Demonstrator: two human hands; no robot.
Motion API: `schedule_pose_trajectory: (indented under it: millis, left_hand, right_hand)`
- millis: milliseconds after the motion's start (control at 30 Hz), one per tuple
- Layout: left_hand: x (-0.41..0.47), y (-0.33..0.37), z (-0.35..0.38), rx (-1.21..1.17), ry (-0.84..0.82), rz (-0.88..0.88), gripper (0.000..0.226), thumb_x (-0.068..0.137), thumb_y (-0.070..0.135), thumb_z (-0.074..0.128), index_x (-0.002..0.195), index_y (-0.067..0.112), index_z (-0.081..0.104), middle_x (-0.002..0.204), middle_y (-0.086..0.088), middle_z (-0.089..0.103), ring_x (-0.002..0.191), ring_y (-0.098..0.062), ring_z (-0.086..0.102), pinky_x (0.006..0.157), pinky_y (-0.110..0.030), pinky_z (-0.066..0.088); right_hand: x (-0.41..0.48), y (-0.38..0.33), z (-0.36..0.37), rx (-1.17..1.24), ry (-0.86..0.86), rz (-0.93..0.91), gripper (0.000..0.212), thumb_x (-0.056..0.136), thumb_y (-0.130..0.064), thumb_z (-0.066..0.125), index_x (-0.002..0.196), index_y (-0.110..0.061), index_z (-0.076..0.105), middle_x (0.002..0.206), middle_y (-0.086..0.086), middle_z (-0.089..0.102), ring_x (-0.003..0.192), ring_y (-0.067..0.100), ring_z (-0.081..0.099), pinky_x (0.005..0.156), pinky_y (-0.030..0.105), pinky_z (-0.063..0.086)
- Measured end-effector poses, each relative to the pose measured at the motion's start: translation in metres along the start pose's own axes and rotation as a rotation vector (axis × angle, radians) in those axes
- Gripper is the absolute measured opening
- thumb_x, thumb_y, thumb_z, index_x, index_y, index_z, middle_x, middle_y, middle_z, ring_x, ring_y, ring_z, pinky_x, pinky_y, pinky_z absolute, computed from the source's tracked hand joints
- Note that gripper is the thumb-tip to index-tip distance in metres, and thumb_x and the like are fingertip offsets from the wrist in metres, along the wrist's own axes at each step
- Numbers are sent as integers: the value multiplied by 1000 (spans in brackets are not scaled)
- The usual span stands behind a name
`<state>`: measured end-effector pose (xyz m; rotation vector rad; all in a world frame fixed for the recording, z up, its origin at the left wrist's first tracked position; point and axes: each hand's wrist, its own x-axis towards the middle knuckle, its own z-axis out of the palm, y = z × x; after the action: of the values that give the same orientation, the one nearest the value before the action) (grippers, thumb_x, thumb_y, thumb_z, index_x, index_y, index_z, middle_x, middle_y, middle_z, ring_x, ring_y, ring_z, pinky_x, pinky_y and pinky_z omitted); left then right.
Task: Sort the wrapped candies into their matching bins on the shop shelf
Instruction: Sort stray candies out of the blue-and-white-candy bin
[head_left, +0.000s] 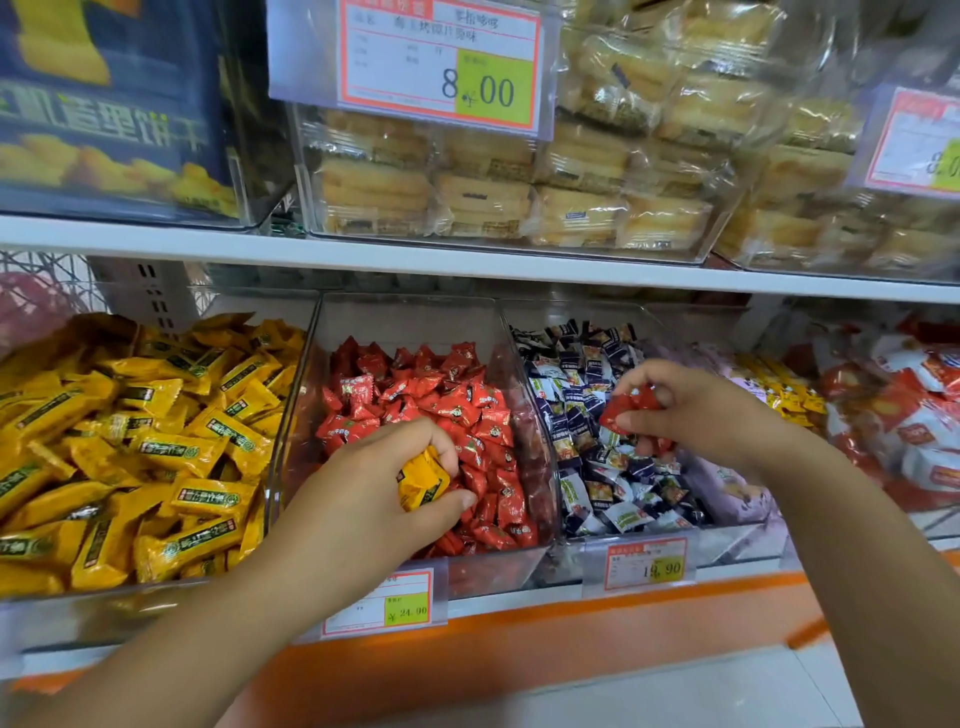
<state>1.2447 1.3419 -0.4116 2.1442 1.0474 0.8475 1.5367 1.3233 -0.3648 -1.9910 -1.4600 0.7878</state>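
L hand (374, 483) is curled round one yellow wrapped candy (422, 480), pinched betw. thumb and fingers, low over the red-candy bin (415, 322): judged a stray lifted from the wrong bin. R hand (696, 410) is closed on a small clutch of red wrapped candies (630, 406), held just above the navy-and-white candy bin (571, 312); the exact no. cannot be told.

Step judged: misplaced pcs picked up, not yet returned. Next move, as judged: yellow pc to be carried to the L hand's left, over the clear divider, and let go in the yellow-candy bin (78, 613). Red pcs are to be taken to the R hand's left, across the wall betw. bins, into the red-candy bin. Both arms would be brought close there, so one drop at a time is prob. safer.

Writing: below the L hand a ¥24.90 tag (384, 605) is read; below the R hand, a 19.90 tag (647, 564); well above both hands, an 8.00 tag (441, 62), its Chinese text too blurred to be read surely. Wrapper print is too small to be made out. Far up-left of the L hand, a blue biscuit pack (104, 119) shows large chars ending 饼干.
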Motion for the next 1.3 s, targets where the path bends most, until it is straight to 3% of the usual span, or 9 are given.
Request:
schedule_pose_trajectory:
  millis: [233, 367, 467, 567, 800, 900, 1000, 1133, 1300]
  left_hand:
    - [-3, 3, -15, -8, 144, 10, 19, 80, 36, 73, 80, 32, 54, 74, 20, 57, 52, -5, 47, 49, -16, 36]
    - [-5, -4, -45, -49, 330, -1, 17, 81, 35, 71, 83, 32, 54, 72, 6, 59, 48, -14, 44, 46, -24, 36]
    - [-9, -22, -72, -47, 415, -99, 16, 83, 35, 68, 83, 32, 52, 50, 1, 41, 39, -11, 28, 37, -23, 24]
    - [-11, -46, -97, 74, 493, -207, 17, 85, 36, 68, 82, 36, 51, 53, 8, 45, 38, -10, 29, 40, -26, 25]
    - [3, -82, -122, 317, 571, -206, 15, 87, 34, 67, 96, 30, 55, 102, 5, 44, 90, -3, 46, 73, -20, 29]
    - [16, -92, -124, 433, 467, -275, 47, 88, 49, 60, 127, 24, 51, 117, 0, 44, 121, -24, 43, 98, -32, 35]
    - [33, -102, -117, 644, 191, -302, 73, 87, 71, 35, 150, 41, 15, 158, 2, 22, 145, -26, 18, 116, -56, 16]
    - [50, -114, -97, 840, -18, -338, 64, 92, 69, 12, 151, 43, 10, 163, 9, 4, 149, -21, -10, 114, -62, -7]
    - [54, -108, -103, 762, -34, -381, 61, 92, 70, 17, 148, 52, 4, 163, 10, -4, 148, -22, -14, 113, -63, -12]
  right_hand:
    - [-10, -60, 50, 180, 64, -327, 23, 90, -10, 65, 97, -31, 60, 82, 0, 68, 69, 8, 67, 61, 20, 52]
    - [6, -78, 97, 4, 25, -440, 18, 89, -23, 66, 100, -35, 59, 102, -10, 64, 93, 11, 60, 84, 28, 49]
    - [20, -81, 139, -362, -75, -373, 38, 93, -46, 54, 130, -46, 46, 149, -3, 34, 141, 28, 24, 116, 49, 20]
    - [32, -78, 181, -616, -200, -286, 58, 94, -66, 27, 147, -53, 6, 162, -6, -10, 144, 38, -21, 111, 66, -12]
    - [54, -85, 197, -626, -146, -265, 62, 91, -72, 21, 147, -55, -1, 161, -9, -12, 145, 36, -21, 112, 63, -14]
    - [47, -93, 193, -490, -8, -297, 63, 88, -72, 31, 145, -58, 7, 162, -10, 0, 147, 30, -13, 115, 57, -12]
    - [35, -103, 184, -435, 107, -382, 62, 90, -68, 32, 146, -55, 10, 161, -10, 10, 149, 26, -5, 116, 49, -11]
    - [20, -102, 177, -433, 81, -444, 61, 92, -64, 28, 148, -50, 8, 160, -13, 8, 148, 16, -6, 120, 42, -7]
    - [2, -91, 155, -428, 87, -508, 55, 97, -56, 30, 149, -48, 12, 160, -15, 6, 146, 6, -11, 116, 27, -9]
